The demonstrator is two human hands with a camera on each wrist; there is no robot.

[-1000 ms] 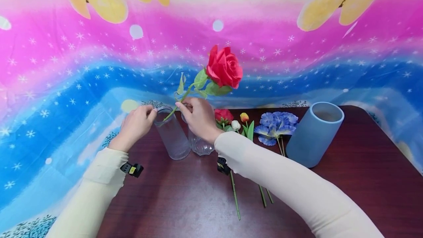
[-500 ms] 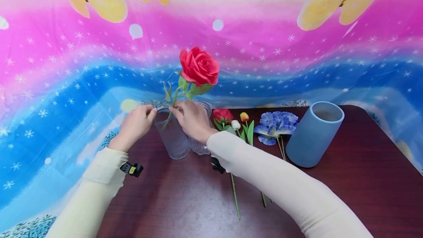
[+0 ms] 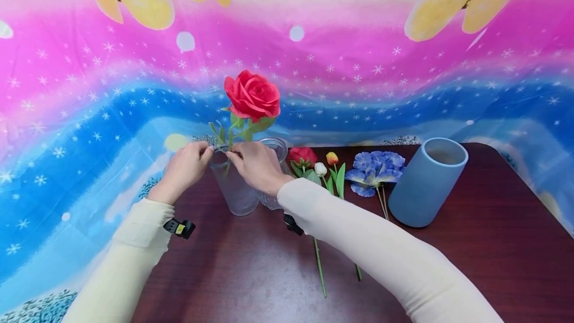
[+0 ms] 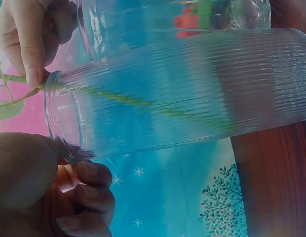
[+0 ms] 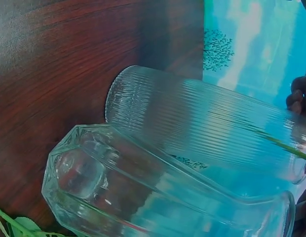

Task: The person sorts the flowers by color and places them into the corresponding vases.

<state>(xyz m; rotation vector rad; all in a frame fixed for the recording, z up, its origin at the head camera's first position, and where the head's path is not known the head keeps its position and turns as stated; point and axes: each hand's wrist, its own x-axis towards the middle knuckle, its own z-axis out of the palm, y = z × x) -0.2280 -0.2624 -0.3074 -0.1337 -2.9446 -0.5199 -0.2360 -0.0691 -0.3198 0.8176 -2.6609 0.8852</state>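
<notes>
A red rose (image 3: 252,96) stands above a clear ribbed glass vase (image 3: 237,193). Its green stem (image 4: 126,98) slants down inside the ribbed glass in the left wrist view. My right hand (image 3: 256,167) pinches the stem just at the vase mouth. With thumb and fingers, my left hand (image 4: 44,182) grips the rim on the other side. Right beside the ribbed vase is a second clear vase (image 5: 143,182) with a faceted base, partly hidden behind my right hand in the head view.
On the dark wooden table (image 3: 251,273) lie another red flower (image 3: 302,157), a white bud (image 3: 320,169), an orange-yellow tulip (image 3: 332,158) and blue flowers (image 3: 375,171). A blue vase (image 3: 426,186) stands at the right. Behind hangs a printed cloth (image 3: 358,59).
My right hand has moved left and slightly down with the rose. The stem has gone from above the ribbed vase's mouth to inside it. My left hand has stayed at the rim.
</notes>
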